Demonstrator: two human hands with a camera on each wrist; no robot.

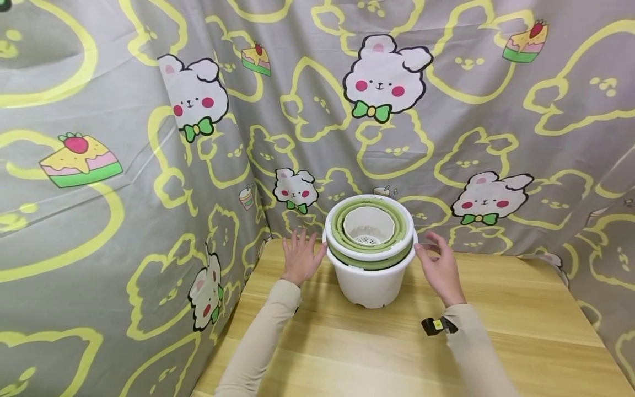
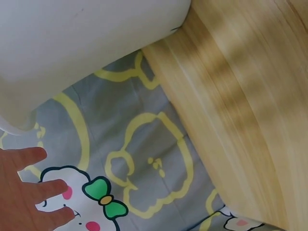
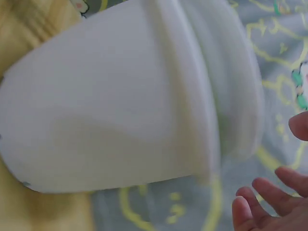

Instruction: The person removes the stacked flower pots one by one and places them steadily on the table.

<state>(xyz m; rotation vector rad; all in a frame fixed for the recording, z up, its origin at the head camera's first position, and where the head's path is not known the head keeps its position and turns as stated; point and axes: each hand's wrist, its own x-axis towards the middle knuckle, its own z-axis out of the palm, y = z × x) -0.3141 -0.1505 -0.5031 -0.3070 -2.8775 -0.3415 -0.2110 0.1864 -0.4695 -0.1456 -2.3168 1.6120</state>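
Observation:
A stack of nested plant pots stands upright on the table. A large white pot (image 1: 369,288) forms the outside, its wall also filling much of the right wrist view. Green pots (image 1: 397,259) and another white rim sit inside it, and a small white pot (image 1: 358,221) with a perforated bottom is innermost. At the stack's left, my left hand (image 1: 301,258) has its fingers spread, with the thumb right at the upper rim. My right hand (image 1: 440,271) is on the opposite side, fingers loosely bent and thumb close to the rim. Neither hand grips anything.
The wood-grain table (image 1: 516,309) extends in front of the pots and to their right. A grey curtain (image 1: 317,138) with cartoon bears and cakes hangs behind and to the left. A small black device (image 1: 439,326) is strapped at my right wrist.

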